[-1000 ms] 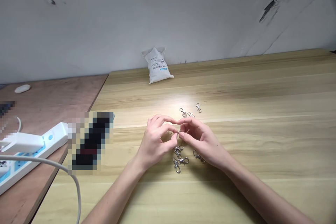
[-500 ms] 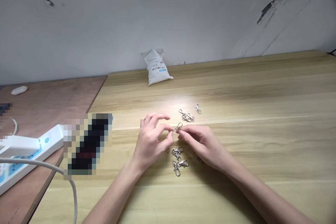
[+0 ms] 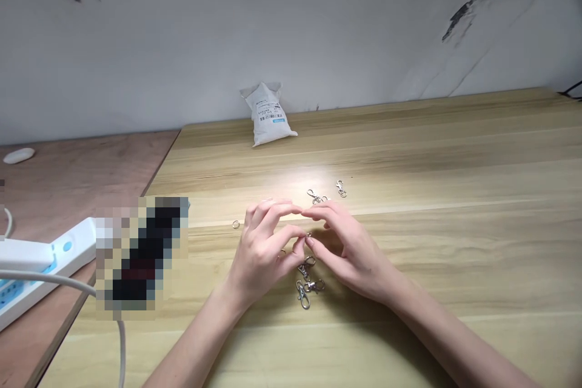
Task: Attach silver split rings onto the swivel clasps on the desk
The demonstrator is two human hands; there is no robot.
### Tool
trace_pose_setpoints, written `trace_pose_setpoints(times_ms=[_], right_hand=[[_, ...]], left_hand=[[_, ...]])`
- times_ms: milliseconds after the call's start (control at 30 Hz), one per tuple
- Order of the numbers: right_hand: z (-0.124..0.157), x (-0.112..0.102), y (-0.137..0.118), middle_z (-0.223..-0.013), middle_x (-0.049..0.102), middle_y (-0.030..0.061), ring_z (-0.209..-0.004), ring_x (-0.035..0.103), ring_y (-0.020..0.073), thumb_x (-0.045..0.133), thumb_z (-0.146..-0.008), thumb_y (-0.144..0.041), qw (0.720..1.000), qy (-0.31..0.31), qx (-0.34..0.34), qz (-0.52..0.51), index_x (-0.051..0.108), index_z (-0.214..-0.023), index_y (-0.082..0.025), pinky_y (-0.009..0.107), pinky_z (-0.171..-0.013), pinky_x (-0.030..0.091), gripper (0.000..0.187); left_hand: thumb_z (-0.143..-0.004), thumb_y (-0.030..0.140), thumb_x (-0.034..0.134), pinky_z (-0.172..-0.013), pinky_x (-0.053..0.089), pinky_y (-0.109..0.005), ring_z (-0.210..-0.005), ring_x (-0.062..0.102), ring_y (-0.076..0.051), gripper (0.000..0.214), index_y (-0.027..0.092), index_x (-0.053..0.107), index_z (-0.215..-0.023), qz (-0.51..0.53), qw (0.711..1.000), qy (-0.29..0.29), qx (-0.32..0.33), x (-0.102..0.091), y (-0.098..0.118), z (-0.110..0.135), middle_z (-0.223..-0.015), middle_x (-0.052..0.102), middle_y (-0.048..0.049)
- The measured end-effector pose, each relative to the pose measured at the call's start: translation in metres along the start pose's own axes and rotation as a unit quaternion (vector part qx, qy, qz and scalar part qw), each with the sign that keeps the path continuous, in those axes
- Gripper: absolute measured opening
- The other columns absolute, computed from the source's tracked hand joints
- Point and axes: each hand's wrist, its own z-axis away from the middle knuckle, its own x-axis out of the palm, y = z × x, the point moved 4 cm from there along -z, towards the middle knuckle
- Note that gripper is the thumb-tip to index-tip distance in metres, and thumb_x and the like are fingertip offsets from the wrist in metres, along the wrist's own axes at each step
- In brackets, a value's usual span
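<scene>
My left hand (image 3: 266, 242) pinches a small metal piece (image 3: 308, 234) between thumb and index finger. It looks like part of a swivel clasp, mostly covered by the fingertips. My right hand (image 3: 348, 248) meets it from the other side, thumb against the metal and index finger stretched to the left fingertips. Below the hands lie several silver swivel clasps (image 3: 303, 294) with rings. Others (image 3: 313, 196) lie behind the right fingers, partly hidden, and one clasp (image 3: 341, 188) lies apart farther back. A small loose ring (image 3: 236, 225) rests left of my left hand.
A white labelled packet (image 3: 271, 118) stands near the wall. At left, a power strip (image 3: 68, 254) with a plug and a cable (image 3: 122, 345) lie by the table's edge, beside a blurred dark object (image 3: 148, 254). A white oval item (image 3: 19, 156) is farther back.
The clasp seen between my fingertips is now mostly covered. My right index finger has stretched forward and left to the left fingertips. A loose ring now shows left of my left hand.
</scene>
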Motion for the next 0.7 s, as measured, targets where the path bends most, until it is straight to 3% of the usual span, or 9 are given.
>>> trace_pose_setpoints(times_ms=[167, 500, 600, 700], right_hand=[[0.000, 0.007, 0.002, -0.094, 0.061, 0.0058, -0.090, 0.053, 0.0195, 0.049, -0.091, -0.012, 0.999, -0.042, -0.006, -0.023, 0.061, -0.092, -0.019, 0.037, -0.083, 0.044, 0.015], [-0.002, -0.002, -0.001, -0.071, 0.064, 0.0036, -0.071, 0.050, 0.0172, 0.055, -0.092, -0.020, 0.994, 0.034, -0.063, 0.082, 0.066, -0.080, -0.018, 0.034, -0.071, 0.040, 0.017], [-0.001, 0.000, -0.009, -0.073, 0.063, 0.0039, -0.073, 0.050, 0.0176, 0.055, -0.090, -0.018, 0.991, 0.023, -0.096, 0.089, 0.065, -0.079, -0.017, 0.034, -0.070, 0.040, 0.015], [-0.001, -0.003, -0.006, -0.082, 0.062, 0.0055, -0.077, 0.052, 0.0182, 0.052, -0.091, -0.016, 0.995, 0.040, -0.066, 0.068, 0.066, -0.096, -0.017, 0.035, -0.072, 0.042, 0.014]], left_hand=[[-0.080, 0.010, 0.064, -0.092, 0.046, -0.042, -0.107, 0.058, -0.024, 0.009, 0.020, 0.065, -0.080, 0.003, 1.000, 0.008, 0.014, -0.001, 0.003, 0.000, -0.105, 0.067, -0.0061], [-0.082, 0.013, 0.063, -0.094, 0.042, -0.044, -0.112, 0.056, -0.027, 0.008, 0.020, 0.066, -0.081, -0.053, 0.998, -0.023, -0.027, 0.003, -0.012, 0.004, -0.110, 0.067, -0.0075], [-0.083, 0.013, 0.062, -0.093, 0.042, -0.044, -0.112, 0.056, -0.027, 0.008, 0.020, 0.067, -0.082, -0.060, 0.997, -0.023, -0.040, 0.002, -0.015, 0.005, -0.111, 0.066, -0.0078], [-0.082, 0.013, 0.064, -0.093, 0.042, -0.044, -0.111, 0.057, -0.027, 0.008, 0.020, 0.067, -0.083, -0.054, 0.998, -0.011, -0.024, 0.000, -0.011, 0.004, -0.110, 0.066, -0.0074]])
